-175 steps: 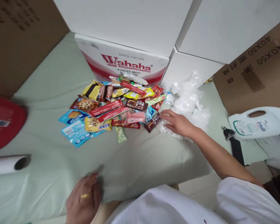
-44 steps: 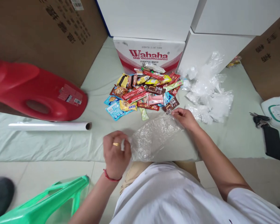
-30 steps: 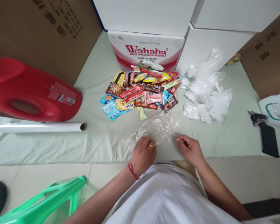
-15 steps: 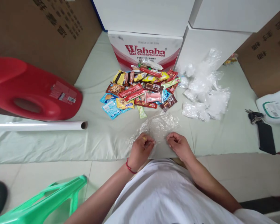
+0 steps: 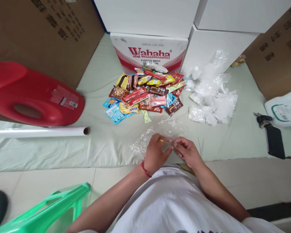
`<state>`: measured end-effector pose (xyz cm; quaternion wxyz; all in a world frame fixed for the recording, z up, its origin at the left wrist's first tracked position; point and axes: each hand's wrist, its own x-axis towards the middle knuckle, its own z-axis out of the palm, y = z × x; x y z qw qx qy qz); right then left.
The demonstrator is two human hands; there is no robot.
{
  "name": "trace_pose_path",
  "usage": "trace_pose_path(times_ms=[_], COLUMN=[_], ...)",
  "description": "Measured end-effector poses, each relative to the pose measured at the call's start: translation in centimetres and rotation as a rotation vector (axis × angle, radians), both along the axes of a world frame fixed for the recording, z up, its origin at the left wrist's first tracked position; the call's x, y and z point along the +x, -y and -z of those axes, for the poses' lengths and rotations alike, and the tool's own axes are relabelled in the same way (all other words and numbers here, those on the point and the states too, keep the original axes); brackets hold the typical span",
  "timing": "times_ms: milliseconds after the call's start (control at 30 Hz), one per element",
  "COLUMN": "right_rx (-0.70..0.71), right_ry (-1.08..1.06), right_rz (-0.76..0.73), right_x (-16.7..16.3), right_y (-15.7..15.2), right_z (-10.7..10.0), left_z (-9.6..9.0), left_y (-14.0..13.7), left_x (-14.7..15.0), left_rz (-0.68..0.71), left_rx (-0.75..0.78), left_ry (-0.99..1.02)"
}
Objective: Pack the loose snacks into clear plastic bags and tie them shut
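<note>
A crinkled clear plastic bag point(image 5: 145, 141) lies at the front of the cloth-covered table, partly under my hands. My left hand point(image 5: 158, 149), with a ring and a red cord bracelet, reaches across to the bag's edge, thumb and fingertips closing on it. My right hand point(image 5: 186, 149) pinches the same edge close beside, its fingers curled. The two sets of fingertips nearly touch. Just beyond the bag sits a pile of wrapped snacks point(image 5: 138, 95), in red, yellow, blue and brown packets. To its right lies a heap of crumpled clear bags point(image 5: 214, 103).
A white Wahaha carton point(image 5: 150, 48) stands behind the snacks. On the left are a red jug point(image 5: 43, 106) and a white roll point(image 5: 43, 131). A black phone point(image 5: 275, 140), keys point(image 5: 263, 119) and a white bottle point(image 5: 285, 111) lie right. A green stool point(image 5: 48, 210) stands below.
My left hand has moved right, from the bag's left part to beside my right hand. My right hand stays pinched in about the same place.
</note>
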<state>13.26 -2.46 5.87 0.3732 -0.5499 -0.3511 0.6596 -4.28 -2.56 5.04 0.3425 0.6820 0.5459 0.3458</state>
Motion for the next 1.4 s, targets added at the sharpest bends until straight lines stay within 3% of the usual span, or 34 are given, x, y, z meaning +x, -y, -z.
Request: trace_pose_path(times_ms=[133, 367, 633, 733, 1067, 1233, 1400], right_rx=[0.01, -0.01, -0.028, -0.007, 0.011, 0.004, -0.012], right_ry=[-0.002, -0.042, -0.098, -0.087, -0.035, 0.007, 0.092], right_rz=[0.029, 0.069, 0.017, 0.001, 0.036, 0.06, 0.042], right_x=[0.4, 1.3, 0.5, 0.6, 0.8, 1.6, 4.0], right_y=[-0.4, -0.8, -0.7, -0.7, -1.2, -1.5, -1.9], right_z=[-0.3, 0.1, -0.4, -0.3, 0.1, -0.1, -0.2], left_z=[0.5, 0.6, -0.7, -0.6, -0.3, -0.7, -0.9], left_y=[-0.5, -1.2, -1.1, -1.1, -2.1, -2.9, -3.1], left_x=[0.2, -1.0, 0.8, 1.1, -0.4, -2.2, -6.0], left_rz=[0.009, -0.106, -0.016, -0.008, -0.164, -0.32, -0.467], left_rx=[-0.069, -0.295, -0.003, 0.018, -0.331, -0.479, -0.604], left_ry=[0.013, 0.123, 0.034, 0.074, 0.29, 0.631, 0.855])
